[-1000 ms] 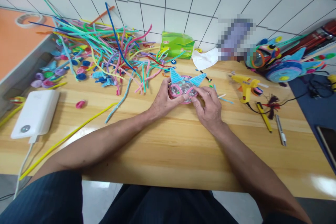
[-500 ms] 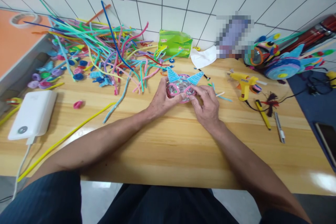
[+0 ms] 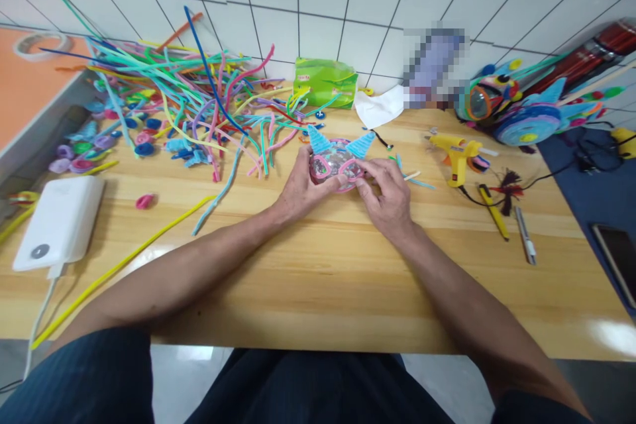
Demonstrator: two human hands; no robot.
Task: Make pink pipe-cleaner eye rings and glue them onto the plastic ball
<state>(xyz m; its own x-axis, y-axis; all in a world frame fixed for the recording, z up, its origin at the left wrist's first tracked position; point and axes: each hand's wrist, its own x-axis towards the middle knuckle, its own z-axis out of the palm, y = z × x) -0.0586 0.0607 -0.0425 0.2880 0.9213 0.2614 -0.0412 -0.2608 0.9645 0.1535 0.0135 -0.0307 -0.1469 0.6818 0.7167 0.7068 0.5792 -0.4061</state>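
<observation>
A round craft animal face [image 3: 337, 158] stands out over the middle of the table, with a clear, glittery centre and a pink rim. Two pointed blue pipe-cleaner ears [image 3: 360, 145] rise from its top, and pink pipe-cleaner loops sit on its front like eye rings. My left hand [image 3: 301, 191] grips its left side, the thumb laid across the lower front. At the right pink loop [image 3: 350, 170], my right hand [image 3: 388, 197] pinches with thumb and fingers against the face's edge. Its fingertips partly cover that edge.
Many pipe cleaners [image 3: 199, 89] are heaped at the back left. A white power bank [image 3: 58, 222] lies at left. On the right are a yellow glue gun [image 3: 458, 158], a yellow cutter [image 3: 494, 213], a grey pen-like tool [image 3: 525, 236] and finished crafts [image 3: 527, 122].
The whole view has shifted slightly. Both hands keep their hold on the craft face, with hardly any visible finger movement.
</observation>
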